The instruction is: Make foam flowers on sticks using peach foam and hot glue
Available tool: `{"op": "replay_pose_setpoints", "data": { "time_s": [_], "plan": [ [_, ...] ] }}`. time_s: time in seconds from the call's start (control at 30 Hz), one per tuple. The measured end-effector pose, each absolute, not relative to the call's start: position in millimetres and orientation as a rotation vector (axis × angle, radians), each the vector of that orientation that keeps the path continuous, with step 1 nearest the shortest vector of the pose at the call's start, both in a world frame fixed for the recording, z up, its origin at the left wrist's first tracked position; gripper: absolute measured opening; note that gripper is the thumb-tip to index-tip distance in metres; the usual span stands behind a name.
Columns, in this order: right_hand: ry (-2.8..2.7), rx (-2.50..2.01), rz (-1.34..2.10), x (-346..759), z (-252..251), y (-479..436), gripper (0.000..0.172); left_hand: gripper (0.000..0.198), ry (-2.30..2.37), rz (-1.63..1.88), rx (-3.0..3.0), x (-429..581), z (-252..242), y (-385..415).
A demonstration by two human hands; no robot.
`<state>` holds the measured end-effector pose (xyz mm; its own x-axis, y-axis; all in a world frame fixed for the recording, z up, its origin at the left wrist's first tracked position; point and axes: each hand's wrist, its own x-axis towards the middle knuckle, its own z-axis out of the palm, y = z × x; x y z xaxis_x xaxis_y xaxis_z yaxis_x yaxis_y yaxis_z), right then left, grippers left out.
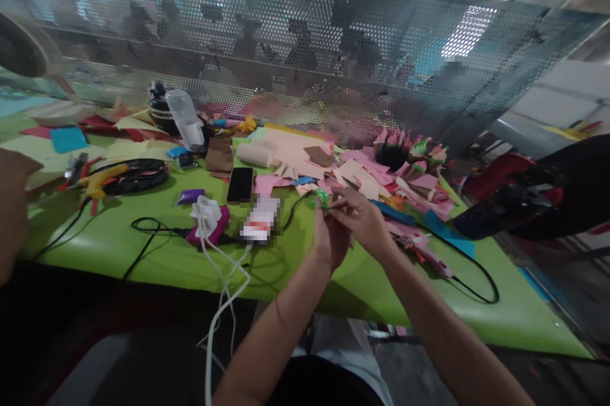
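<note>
My left hand [331, 237] is raised over the green table, its fingers closed round a small bright green piece [323, 195] that looks like a folded leaf shape. Reaching in from the right, my right hand [358, 214] has its fingertips pinched at the same green piece. Whether it is paper or foam cannot be made out. Pink and cream sheets [357, 178] lie scattered just behind both hands. To the right of them rests a pink tool [431, 257] with a black cord, partly among scraps.
A phone [239, 185], a second lit phone [260, 220] and a magenta power strip [210, 228] with white cables sit to the left. Further left are a yellow glue gun [105, 180] and another person's arm [14, 209]. A clear bottle [185, 119] stands before a perforated metal screen [286, 31].
</note>
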<state>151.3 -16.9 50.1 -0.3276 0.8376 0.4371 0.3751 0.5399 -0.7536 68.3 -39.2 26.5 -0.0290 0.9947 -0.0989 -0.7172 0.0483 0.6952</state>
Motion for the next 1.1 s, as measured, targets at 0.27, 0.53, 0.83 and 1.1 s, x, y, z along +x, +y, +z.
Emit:
{"op": "replay_pose_setpoints", "data": {
  "time_s": [0.27, 0.53, 0.83, 1.1],
  "plan": [
    [-1.289, -1.004, 0.925, 194, 38, 6, 0.027, 0.068, 1.649, 1.102, 1.376, 31, 9, -34],
    [-1.189, -1.045, 0.998, 202, 7, 11, 0.033, 0.084, 2.036, 0.569, 1.923, 59, 8, -25],
    [-1.232, -1.000, 1.143, 201, 10, -1, 0.030, 0.074, 1.988, 0.591, 1.808, 48, 6, -33],
    [-1.216, -1.005, 1.189, 197, 4, 3, 0.036, 0.047, 1.882, 0.766, 1.777, 38, -8, -15]
  ]
}}
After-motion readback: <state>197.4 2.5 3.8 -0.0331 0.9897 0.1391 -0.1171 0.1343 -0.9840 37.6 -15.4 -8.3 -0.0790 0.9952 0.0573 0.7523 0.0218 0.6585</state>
